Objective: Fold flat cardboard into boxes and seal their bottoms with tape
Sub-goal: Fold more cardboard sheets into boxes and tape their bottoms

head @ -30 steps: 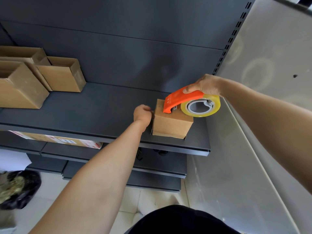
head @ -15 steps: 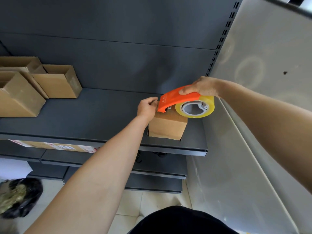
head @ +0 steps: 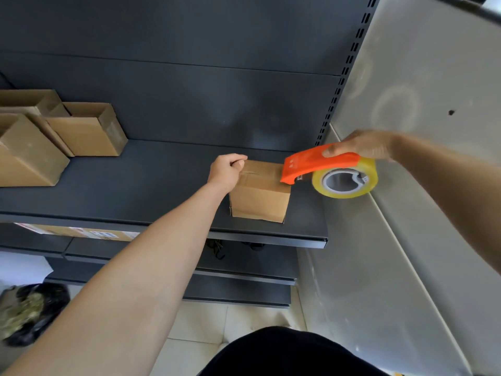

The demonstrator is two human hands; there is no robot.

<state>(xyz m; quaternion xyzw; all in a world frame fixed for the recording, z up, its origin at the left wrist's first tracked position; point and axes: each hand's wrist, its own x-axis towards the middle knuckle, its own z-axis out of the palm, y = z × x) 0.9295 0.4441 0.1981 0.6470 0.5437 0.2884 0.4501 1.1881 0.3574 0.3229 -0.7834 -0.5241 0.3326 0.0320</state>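
A small brown cardboard box (head: 259,198) stands near the right end of the dark shelf (head: 151,185), its flaps closed on top. My left hand (head: 227,169) is curled against the box's top left edge, pressing on it. My right hand (head: 363,144) grips an orange tape dispenser (head: 320,162) with a roll of clear yellowish tape (head: 344,180). The dispenser's front lip rests on the right part of the box top, and the roll hangs past the box's right side.
Three folded open cardboard boxes (head: 84,128) sit at the shelf's left end. A flat printed carton (head: 81,232) lies on the shelf below. A grey wall panel (head: 406,240) rises close on the right. A black bag (head: 29,313) lies on the floor at lower left.
The tape dispenser has travelled from the box's left side to its right edge across the top. My left hand stayed at the box's left top edge.
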